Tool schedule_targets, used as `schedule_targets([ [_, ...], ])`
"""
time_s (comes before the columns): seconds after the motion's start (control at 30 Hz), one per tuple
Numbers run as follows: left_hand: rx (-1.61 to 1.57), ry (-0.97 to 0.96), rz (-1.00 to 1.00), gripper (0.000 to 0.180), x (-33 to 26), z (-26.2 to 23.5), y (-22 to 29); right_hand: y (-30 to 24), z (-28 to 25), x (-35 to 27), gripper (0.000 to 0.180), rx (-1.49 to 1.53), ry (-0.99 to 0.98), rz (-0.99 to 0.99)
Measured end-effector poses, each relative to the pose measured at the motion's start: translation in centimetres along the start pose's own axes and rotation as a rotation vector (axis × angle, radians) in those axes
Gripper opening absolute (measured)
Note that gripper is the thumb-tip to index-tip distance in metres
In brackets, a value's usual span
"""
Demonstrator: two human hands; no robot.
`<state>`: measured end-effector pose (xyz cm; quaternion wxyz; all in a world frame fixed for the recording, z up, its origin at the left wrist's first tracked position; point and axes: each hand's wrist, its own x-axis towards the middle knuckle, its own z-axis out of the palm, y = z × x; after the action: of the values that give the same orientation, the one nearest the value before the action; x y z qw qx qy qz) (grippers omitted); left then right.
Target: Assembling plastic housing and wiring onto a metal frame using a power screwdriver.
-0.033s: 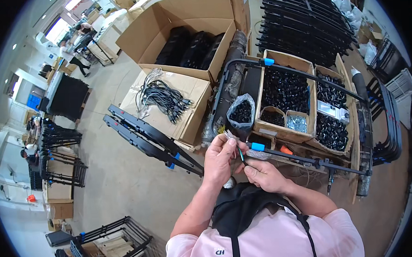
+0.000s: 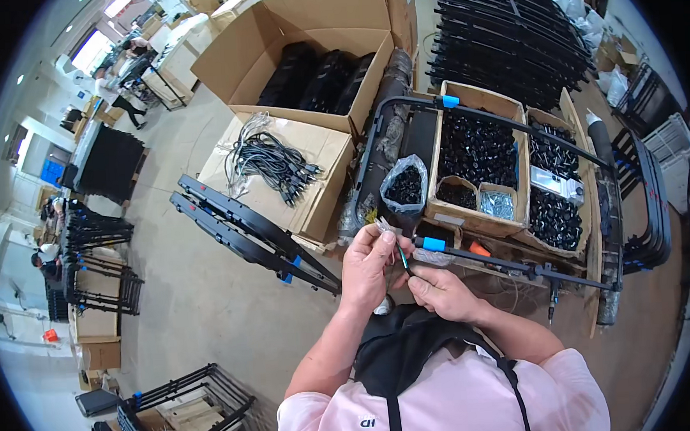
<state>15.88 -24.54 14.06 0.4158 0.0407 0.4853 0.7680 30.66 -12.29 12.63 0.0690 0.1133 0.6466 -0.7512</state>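
My left hand [image 2: 367,265] is closed in a pinch on a small piece of clear plastic [image 2: 384,226], which sticks up past the fingertips. Close beside it, my right hand [image 2: 444,292] grips the lower end of a thin dark rod-like piece [image 2: 404,261] with a greenish sheen. Its upper end reaches the left fingertips; whether it is a cable or a tool I cannot make out. Just beyond the hands is a black tubular frame [image 2: 480,257] with blue sleeves [image 2: 434,244]. A plastic-lined tub of small black parts [image 2: 404,187] stands inside the frame.
Wooden boxes of black fittings [image 2: 478,150] stand at the right, one holding a small bag of metal screws [image 2: 496,204]. Bundled black cables [image 2: 272,168] lie on a carton at the left, near a folded black frame [image 2: 244,225]. Behind is an open carton [image 2: 297,38]. People work far left.
The view has shifted very slightly. Both hands keep the same hold and place.
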Motion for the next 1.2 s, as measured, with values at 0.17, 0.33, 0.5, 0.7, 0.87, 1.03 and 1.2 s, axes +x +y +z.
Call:
schedule_targets([
  [0.17,0.022,0.040,-0.034,0.016,2.3,-6.6,-2.8,4.8,3.2,3.8,0.038,0.030,0.068,0.168],
  [0.33,0.015,0.053,-0.252,0.019,4.4,-14.5,-9.1,12.6,4.9,6.0,0.039,0.058,0.124,0.336],
  [0.5,0.134,0.029,-0.438,0.022,6.7,-17.3,-12.4,19.4,6.4,6.9,0.038,0.215,0.213,0.419],
  [0.7,0.169,0.009,-0.452,0.021,10.2,-17.4,-12.9,18.4,6.8,8.9,0.036,0.316,0.329,0.429],
  [0.87,0.230,-0.059,-0.494,0.020,12.0,-18.0,-12.0,17.5,6.3,10.1,0.036,0.244,0.343,0.434],
  [1.03,0.221,-0.088,-0.508,0.022,12.7,-18.5,-12.0,16.7,5.9,10.6,0.035,0.263,0.318,0.402],
  [1.2,0.166,0.070,-0.349,0.016,11.6,-17.6,-12.4,17.6,5.0,10.5,0.035,0.233,0.304,0.410],
])
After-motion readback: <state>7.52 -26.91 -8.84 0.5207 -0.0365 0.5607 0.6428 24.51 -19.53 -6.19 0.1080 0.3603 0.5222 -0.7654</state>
